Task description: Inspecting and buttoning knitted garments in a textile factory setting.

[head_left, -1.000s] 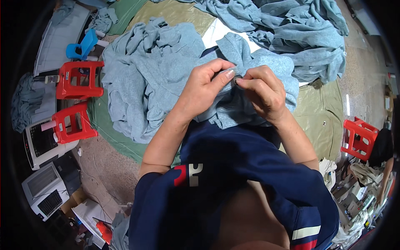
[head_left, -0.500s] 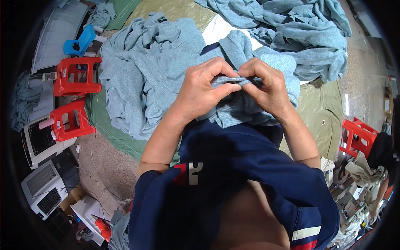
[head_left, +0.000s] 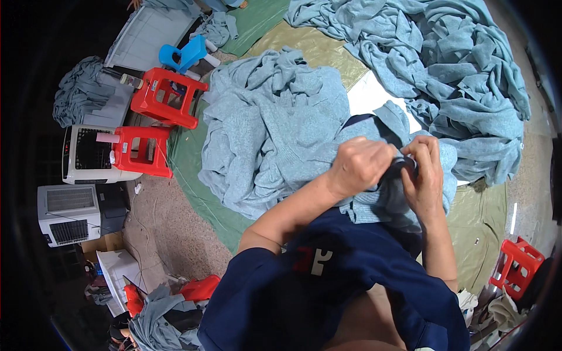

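A light blue-grey knitted garment (head_left: 374,206) lies bunched over my lap, its ribbed edge near my dark blue clothing. My left hand (head_left: 362,168) is closed in a fist at a fold of this garment, back of the hand upward. Close beside it on the right, my right hand (head_left: 426,175) pinches the knit with curled fingers and thumb. A dark gap in the cloth shows between the two hands. What the left fingertips grip is partly hidden behind the knuckles.
A heap of similar knitwear (head_left: 272,126) lies at the left on a green sheet (head_left: 190,167), another pile (head_left: 468,88) at the far right. Red stools (head_left: 143,152) and a blue stool (head_left: 186,54) stand at the left, one more red stool (head_left: 517,266) at the right.
The whole view has swung, so everything sits farther right and lower. My left hand has gone from an open-looking pinch to a tighter fist. My right hand still grips the knit.
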Demonstrator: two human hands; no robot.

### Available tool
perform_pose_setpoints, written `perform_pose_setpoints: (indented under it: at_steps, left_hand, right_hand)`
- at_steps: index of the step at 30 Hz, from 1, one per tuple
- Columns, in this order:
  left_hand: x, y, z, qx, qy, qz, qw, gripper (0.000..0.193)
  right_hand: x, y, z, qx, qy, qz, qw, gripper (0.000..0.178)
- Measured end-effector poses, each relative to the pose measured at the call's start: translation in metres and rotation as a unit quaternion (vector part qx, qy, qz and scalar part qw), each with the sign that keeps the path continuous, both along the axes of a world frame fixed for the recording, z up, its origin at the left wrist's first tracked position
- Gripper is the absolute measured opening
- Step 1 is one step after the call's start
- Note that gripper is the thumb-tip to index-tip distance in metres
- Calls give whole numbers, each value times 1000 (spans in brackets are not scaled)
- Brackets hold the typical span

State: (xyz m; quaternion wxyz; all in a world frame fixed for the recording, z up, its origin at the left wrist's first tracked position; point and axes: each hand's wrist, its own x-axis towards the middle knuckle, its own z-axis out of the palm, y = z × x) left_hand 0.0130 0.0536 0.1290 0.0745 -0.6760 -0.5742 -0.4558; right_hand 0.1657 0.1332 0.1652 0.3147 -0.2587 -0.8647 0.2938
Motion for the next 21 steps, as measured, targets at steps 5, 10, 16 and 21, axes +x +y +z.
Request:
perform_pose_setpoints:
  at_steps: [5, 10, 16, 21]
  left_hand:
    - [-35, -31, 3, -283, -99, -70, 951, 22]
    - [-82, -50, 4, -409, -307, -101, 853, 22]
    - [-112, -65, 9, -418, -465, -63, 778, 15]
    - [-108, -62, -2, -334, -627, -95, 697, 20]
  right_hand:
    - [47, 20, -13, 114, -191, -58, 973, 23]
    - [74, 31, -13, 119, -225, -127, 959, 19]
    - [90, 37, 0, -15, -225, -162, 961, 25]
    - [100, 32, -18, -144, -117, -211, 960, 30]
